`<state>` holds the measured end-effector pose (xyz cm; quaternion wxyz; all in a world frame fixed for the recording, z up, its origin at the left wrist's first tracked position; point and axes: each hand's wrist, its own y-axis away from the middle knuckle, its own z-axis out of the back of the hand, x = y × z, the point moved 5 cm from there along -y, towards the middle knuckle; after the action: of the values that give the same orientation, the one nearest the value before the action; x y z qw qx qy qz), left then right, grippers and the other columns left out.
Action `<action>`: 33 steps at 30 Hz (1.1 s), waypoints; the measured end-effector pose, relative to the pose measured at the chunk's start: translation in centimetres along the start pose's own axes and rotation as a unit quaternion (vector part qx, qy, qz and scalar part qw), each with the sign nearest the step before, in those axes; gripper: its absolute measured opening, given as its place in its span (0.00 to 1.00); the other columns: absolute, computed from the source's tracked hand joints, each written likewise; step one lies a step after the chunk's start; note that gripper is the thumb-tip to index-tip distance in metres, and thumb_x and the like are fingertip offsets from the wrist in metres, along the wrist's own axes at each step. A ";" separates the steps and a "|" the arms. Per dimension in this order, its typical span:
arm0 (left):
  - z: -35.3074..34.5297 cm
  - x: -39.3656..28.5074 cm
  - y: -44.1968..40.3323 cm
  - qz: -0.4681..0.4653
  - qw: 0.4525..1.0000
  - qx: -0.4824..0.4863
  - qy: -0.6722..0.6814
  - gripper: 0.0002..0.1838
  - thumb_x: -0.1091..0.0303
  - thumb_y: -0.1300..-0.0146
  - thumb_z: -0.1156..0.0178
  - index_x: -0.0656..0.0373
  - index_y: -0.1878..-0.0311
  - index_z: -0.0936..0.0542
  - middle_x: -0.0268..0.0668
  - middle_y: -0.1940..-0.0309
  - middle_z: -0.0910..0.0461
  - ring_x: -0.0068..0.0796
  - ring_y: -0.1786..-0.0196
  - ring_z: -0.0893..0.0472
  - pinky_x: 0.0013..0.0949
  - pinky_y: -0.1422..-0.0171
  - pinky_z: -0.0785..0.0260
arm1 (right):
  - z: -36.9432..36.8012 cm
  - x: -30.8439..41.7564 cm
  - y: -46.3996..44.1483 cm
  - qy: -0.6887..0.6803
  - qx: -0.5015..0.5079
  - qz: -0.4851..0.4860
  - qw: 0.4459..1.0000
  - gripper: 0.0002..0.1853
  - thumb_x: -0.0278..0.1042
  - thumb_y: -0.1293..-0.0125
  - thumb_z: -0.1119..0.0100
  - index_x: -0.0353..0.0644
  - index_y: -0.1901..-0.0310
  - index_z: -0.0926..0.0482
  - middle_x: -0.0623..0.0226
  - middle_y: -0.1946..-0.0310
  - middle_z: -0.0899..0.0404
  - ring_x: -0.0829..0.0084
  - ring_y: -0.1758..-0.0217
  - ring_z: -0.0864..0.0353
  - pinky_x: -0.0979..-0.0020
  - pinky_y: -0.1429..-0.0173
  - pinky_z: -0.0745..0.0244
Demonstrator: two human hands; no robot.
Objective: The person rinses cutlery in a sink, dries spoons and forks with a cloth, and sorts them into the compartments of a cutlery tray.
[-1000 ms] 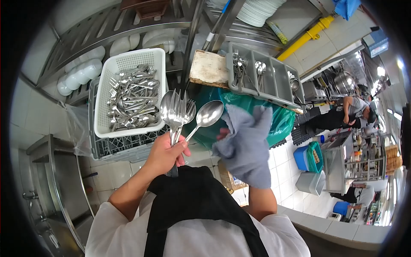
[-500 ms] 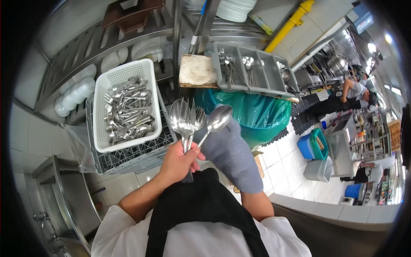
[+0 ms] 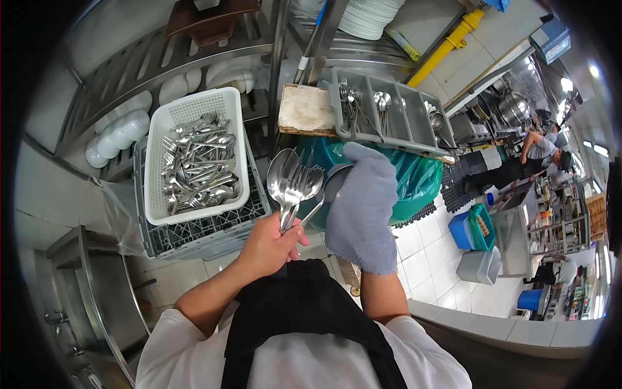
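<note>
Left fingers [image 3: 293,238] hold forks [image 3: 303,183] and spoons [image 3: 278,174] near the bin [image 3: 418,188]. The cloth [image 3: 363,207] hides the right fingers, so I cannot tell their grip. A hard rub could knock one loose.

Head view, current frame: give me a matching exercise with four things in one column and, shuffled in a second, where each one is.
Things
1. white basket
2. bunch of forks and spoons
3. grey-blue cloth
4. divided grey tray

Places
A. beside the worn pale board, above the green bag
B. covering the right hand, which is hidden
C. on top of the grey crate
D. gripped in the left hand

Right pairs: 1-C, 2-D, 3-B, 4-A
</note>
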<state>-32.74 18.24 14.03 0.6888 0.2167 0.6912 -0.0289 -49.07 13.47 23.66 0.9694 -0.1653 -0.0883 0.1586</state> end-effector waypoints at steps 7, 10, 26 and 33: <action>0.9 2.3 -0.3 0.037 0.999 -0.013 0.038 0.09 0.69 0.30 0.46 0.66 0.53 0.25 0.40 0.67 0.15 0.21 0.75 0.20 0.25 0.74 0.28 | -0.5 2.2 1.3 -0.086 0.039 0.012 0.995 0.36 0.39 0.60 0.27 0.34 0.47 0.28 0.45 0.50 0.29 0.47 0.47 0.29 0.57 0.41 0.35; -0.1 2.2 -0.5 0.031 0.998 0.002 0.053 0.09 0.69 0.29 0.45 0.66 0.54 0.24 0.40 0.66 0.15 0.22 0.75 0.19 0.26 0.73 0.26 | -1.4 3.1 3.0 -0.163 0.053 0.006 0.985 0.36 0.41 0.60 0.27 0.33 0.48 0.28 0.45 0.51 0.29 0.47 0.48 0.29 0.57 0.41 0.35; -1.9 2.1 -0.6 0.001 0.999 0.011 0.031 0.10 0.68 0.28 0.44 0.68 0.57 0.24 0.42 0.67 0.15 0.26 0.71 0.16 0.27 0.71 0.25 | -0.6 1.7 -0.7 -0.013 0.116 -0.123 0.986 0.19 0.46 0.62 0.29 0.43 0.69 0.20 0.63 0.74 0.23 0.58 0.67 0.21 0.64 0.60 0.26; -2.0 3.7 -2.2 -0.014 0.998 -0.024 0.053 0.10 0.68 0.29 0.43 0.67 0.57 0.23 0.39 0.71 0.17 0.25 0.75 0.18 0.27 0.73 0.26 | -9.2 0.0 5.3 -0.309 0.090 -0.258 0.911 0.12 0.33 0.58 0.33 0.38 0.69 0.17 0.51 0.68 0.23 0.54 0.68 0.20 0.61 0.61 0.26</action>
<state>-35.18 17.90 9.99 0.6560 0.1914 0.7300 -0.0108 -48.51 15.54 13.28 0.9118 0.0080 -0.4079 -0.0464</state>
